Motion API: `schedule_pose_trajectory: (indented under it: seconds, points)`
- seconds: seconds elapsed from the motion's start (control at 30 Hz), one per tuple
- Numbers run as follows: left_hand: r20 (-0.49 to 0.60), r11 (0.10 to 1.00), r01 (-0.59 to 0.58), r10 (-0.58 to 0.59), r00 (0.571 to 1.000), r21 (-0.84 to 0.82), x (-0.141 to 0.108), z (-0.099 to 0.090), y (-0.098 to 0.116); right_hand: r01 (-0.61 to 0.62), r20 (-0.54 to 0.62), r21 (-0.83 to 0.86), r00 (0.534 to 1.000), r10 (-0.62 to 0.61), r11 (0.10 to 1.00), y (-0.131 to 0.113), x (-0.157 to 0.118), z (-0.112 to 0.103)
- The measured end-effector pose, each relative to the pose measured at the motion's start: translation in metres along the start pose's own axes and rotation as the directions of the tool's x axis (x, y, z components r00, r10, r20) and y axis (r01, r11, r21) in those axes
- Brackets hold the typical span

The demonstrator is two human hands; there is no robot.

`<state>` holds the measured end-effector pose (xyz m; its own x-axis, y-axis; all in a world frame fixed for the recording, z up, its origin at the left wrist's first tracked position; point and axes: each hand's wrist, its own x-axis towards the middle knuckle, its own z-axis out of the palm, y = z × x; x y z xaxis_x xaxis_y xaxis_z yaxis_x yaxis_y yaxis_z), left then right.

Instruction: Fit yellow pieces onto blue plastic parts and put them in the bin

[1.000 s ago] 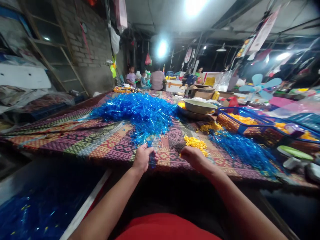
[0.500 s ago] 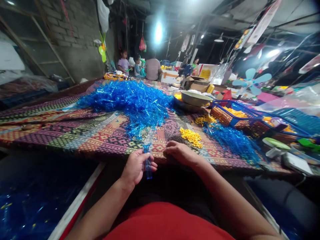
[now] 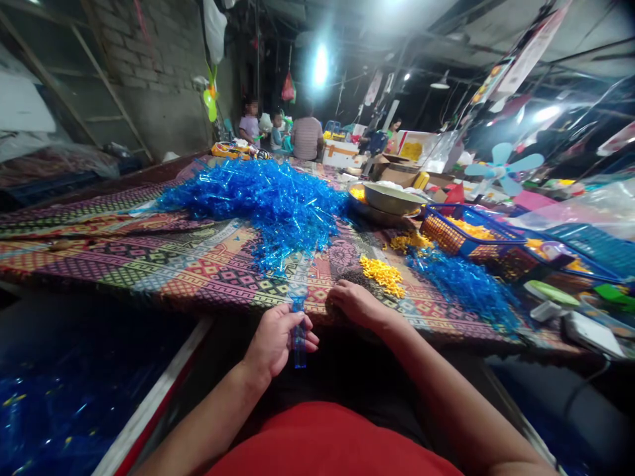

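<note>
Between the thumb and fingers of my left hand [image 3: 280, 336] is a translucent blue plastic piece [image 3: 299, 344], held upright at the table's front edge. My right hand [image 3: 354, 301] rests on the patterned cloth [image 3: 198, 277] beside a small pile of dark grains [image 3: 358, 276]; its fingers are bent together, and whatever they hold is hidden. Just beyond that hand lies a heap of small yellow parts [image 3: 384, 274]. A large mound of blue plastic pieces [image 3: 268, 198] spreads over the middle of the table, and a smaller blue pile [image 3: 466, 284] lies to the right.
Metal bowls [image 3: 391, 198] and a blue basket [image 3: 471, 231] with yellow parts stand at the right. Farther right are a light-blue fan [image 3: 503, 168] and a white device [image 3: 592, 334] with a cable. Several people sit at the back, one in a striped shirt [image 3: 306, 137].
The whole view has shifted slightly. My left hand, with the blue piece, has moved a little right and down. My right hand stays by the dark grains.
</note>
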<state>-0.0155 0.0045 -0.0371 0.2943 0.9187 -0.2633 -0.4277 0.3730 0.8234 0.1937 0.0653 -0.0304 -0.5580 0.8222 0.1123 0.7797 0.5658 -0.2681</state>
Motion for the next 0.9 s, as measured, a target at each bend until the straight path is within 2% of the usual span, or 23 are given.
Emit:
schedule_pose_trajectory:
  seconds: [0.1, 0.23, 0.4, 0.47, 0.57, 0.63, 0.77, 0.9]
  points:
    - [0.001, 1.0, 0.0, 0.0, 1.0, 0.001, -0.001, -0.001, -0.001, -0.054, -0.049, -0.021, 0.997, 0.053, 0.998, 0.002, 0.001, 0.0]
    - [0.005, 1.0, 0.008, -0.008, 1.0, 0.003, -0.003, -0.002, -0.001, -0.11, -0.05, -0.04, 0.993, 0.108, 0.993, 0.009, 0.001, -0.001]
    - [0.011, 1.0, 0.009, -0.009, 1.0, -0.014, -0.004, -0.002, 0.0, -0.051, -0.041, -0.039, 0.998, 0.049, 0.998, 0.012, -0.005, -0.003]
    - [0.015, 1.0, 0.002, -0.002, 1.0, -0.01, -0.004, 0.0, 0.0, -0.066, -0.087, -0.036, 0.994, 0.062, 0.997, 0.01, -0.006, 0.0]
    - [0.021, 1.0, -0.014, 0.014, 1.0, 0.023, -0.004, 0.004, 0.0, -0.118, -0.237, 0.001, 0.965, 0.115, 0.993, 0.005, -0.003, 0.009]
    - [0.024, 0.999, -0.022, 0.021, 0.999, 0.043, -0.005, 0.006, 0.0, -0.124, -0.273, -0.006, 0.955, 0.118, 0.992, 0.0, -0.001, 0.015]
    - [0.013, 0.998, -0.033, 0.032, 0.999, 0.047, -0.007, 0.006, 0.001, -0.053, -0.186, -0.063, 0.982, 0.041, 0.997, -0.007, -0.005, 0.015]
    - [-0.003, 0.999, -0.032, 0.032, 0.999, 0.031, -0.005, 0.004, 0.002, 0.032, -0.085, -0.037, 0.996, -0.035, 0.999, -0.006, -0.016, 0.007]
